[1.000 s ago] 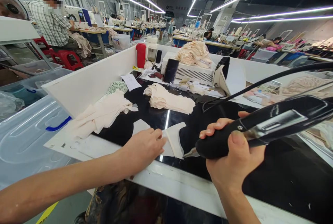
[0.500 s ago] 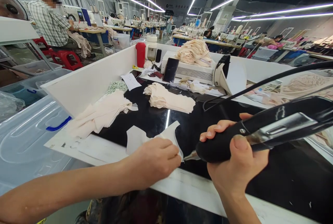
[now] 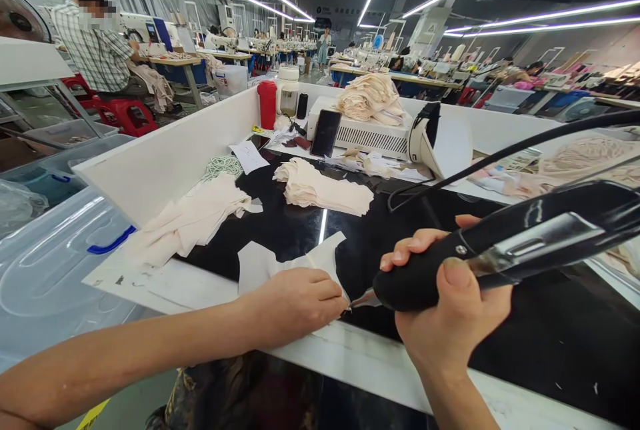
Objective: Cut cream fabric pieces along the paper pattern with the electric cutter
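My right hand (image 3: 450,303) is wrapped round a thick black handheld power tool (image 3: 505,243) with a slim pointed metal tip and a cable. The tip meets the near corner of a pale cut fabric piece (image 3: 257,267) that lies on the black tabletop (image 3: 540,323). Close to that tip, my left hand (image 3: 300,307) pinches the fabric's edge and covers part of the piece. Beyond it lies a stack of cream fabric pieces (image 3: 325,189), and a looser pile of pale pieces (image 3: 193,220) rests to the left.
Along the back stand a red cup (image 3: 267,105), a phone (image 3: 326,133), and a white vented box (image 3: 373,135) bearing a heap of cream fabric (image 3: 370,98). White boards (image 3: 175,170) edge the table. A clear plastic bin (image 3: 60,263) sits at left; a co-worker (image 3: 93,43) sits beyond.
The tool's tip and my left hand have shifted slightly left and down together along the fabric's near corner. Both grips look the same, and the camera view has moved a little.
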A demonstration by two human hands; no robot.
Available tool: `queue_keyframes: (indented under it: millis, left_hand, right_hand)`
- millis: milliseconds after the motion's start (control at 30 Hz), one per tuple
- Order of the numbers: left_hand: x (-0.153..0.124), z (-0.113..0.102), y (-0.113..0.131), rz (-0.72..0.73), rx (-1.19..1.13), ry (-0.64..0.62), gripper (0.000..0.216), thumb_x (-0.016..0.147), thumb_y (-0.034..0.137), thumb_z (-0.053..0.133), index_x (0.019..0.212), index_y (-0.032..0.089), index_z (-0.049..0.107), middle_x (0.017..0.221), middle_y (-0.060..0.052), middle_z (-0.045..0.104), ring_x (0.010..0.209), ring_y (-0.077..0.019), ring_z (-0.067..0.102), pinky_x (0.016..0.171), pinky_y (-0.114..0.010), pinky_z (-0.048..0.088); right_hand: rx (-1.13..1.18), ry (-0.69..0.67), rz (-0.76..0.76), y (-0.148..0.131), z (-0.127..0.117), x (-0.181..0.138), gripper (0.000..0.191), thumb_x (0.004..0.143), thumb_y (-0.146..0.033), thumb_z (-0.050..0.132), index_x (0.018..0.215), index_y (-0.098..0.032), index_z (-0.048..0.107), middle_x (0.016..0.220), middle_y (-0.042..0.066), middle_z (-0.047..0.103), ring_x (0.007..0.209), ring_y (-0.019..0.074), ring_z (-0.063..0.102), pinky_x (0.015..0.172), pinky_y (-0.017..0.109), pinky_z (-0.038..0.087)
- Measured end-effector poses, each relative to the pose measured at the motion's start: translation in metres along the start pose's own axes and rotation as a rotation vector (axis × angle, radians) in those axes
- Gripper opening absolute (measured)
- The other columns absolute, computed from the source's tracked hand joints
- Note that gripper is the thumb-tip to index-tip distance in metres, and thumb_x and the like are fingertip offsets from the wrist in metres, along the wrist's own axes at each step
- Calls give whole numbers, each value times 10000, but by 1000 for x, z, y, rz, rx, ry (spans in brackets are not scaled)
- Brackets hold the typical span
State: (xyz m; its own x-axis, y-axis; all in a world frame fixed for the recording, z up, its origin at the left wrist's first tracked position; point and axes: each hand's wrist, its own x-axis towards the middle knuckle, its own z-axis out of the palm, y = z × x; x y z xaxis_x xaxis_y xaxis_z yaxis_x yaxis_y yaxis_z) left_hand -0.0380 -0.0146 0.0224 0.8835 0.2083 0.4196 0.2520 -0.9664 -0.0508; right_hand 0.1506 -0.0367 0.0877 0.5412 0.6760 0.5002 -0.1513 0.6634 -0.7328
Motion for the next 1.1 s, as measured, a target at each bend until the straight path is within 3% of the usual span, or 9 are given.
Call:
queue_keyframes:
  millis: [167,500,667,867,1100]
  left_hand:
    - [0,2,1,-6,11,48,193,1195,128,556,1187,89,745,1004,-64,759,963,-194,745,965,-322,640]
    - [-5,2,2,-28,57,-7,149,1172,210,653,1229,112,751,1077,-93,760,1028,-215,749,983,-337,628]
    - [-6,3,2,-54,41,27,155,1173,230,673,1253,117,744,1069,-78,762,1055,-219,750,997,-347,622]
    - [-8,1,0,-63,38,123,158,1201,201,602,1202,154,753,1145,-72,784,1073,-211,752,1014,-362,610]
    - [-9,-3,-1,-98,47,93,159,1189,206,602,1200,205,760,1204,-90,777,1091,-209,751,1073,-351,607]
  right_hand:
    - [0,-3,-7,0,0,0,471,817,-359,938,1195,-252,678,780,-47,702,548,169,649,485,278,593]
    - [-17,-1,-2,1,-1,0,483,805,-387,936,1188,-252,674,779,-50,682,556,170,640,487,280,582]
    - [-21,-2,1,0,-1,1,473,793,-379,928,1173,-257,674,759,-59,691,540,170,633,482,281,579]
    - [-20,4,2,-2,0,1,456,775,-358,911,1153,-260,676,747,-67,693,531,169,636,472,275,570]
    - [-23,15,12,-4,4,0,460,768,-363,922,1135,-256,666,742,-64,675,526,164,628,465,273,567]
